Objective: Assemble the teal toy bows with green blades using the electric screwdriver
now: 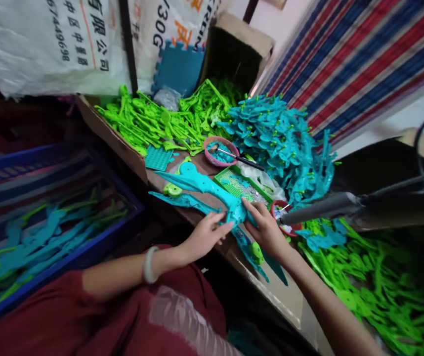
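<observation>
In the head view, a long teal plastic bow-shaped piece (212, 187) lies across the table's near edge, between my two hands. My left hand (206, 235) has its thumb and fingers closed at the lower side of its middle part. From the right, my right hand (267, 228) grips the same middle part, with the fingers on top. Under it lies another teal half (182, 200), with a lime-green round part (172, 189) on it. A second lime-green part (257, 252) shows below my right hand. The exact fingertip contact is partly hidden.
Lime-green plastic parts (148, 118) pile up at the back. Teal pieces (271, 138) are stacked at the right. A pink bowl (221, 140) with a brush, a green tray (224, 174) and a grey lamp arm (323, 207) stand close by. A blue crate (123, 227) stands left.
</observation>
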The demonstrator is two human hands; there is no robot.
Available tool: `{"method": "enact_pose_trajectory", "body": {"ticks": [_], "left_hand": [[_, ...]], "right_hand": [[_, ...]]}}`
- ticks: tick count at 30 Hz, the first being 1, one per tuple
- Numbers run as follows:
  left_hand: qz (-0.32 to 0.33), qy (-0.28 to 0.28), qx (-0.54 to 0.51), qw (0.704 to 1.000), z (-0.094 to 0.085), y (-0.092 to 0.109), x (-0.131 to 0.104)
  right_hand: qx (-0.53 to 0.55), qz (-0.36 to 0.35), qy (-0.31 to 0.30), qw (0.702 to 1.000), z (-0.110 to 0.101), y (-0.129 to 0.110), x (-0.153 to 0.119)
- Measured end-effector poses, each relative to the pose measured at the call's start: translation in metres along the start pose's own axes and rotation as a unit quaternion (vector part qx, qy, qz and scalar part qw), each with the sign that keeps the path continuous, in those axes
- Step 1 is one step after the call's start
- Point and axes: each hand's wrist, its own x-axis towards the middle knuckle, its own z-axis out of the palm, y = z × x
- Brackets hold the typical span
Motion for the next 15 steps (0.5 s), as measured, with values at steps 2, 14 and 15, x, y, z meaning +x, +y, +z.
{"method": "enact_pose_trajectory", "body": {"ticks": [2,14,15], "left_hand": [[0.04,0.023,0.068,0.997,-0.03,-0.009,-0.024],[0.217,-0.225,0.671,0.672,-0.193,0.074,0.068],[0.207,-0.258,0.675,0.659,-0.197,0.075,0.077]], "right_hand": [[0.018,-0.009,-0.028,0.999,0.006,0.006,-0.001],[-0.029,0.074,-0.019,0.997,0.035,0.062,0.044],[-0.047,0.081,-0.016,0.996,0.035,0.063,0.047]]}}
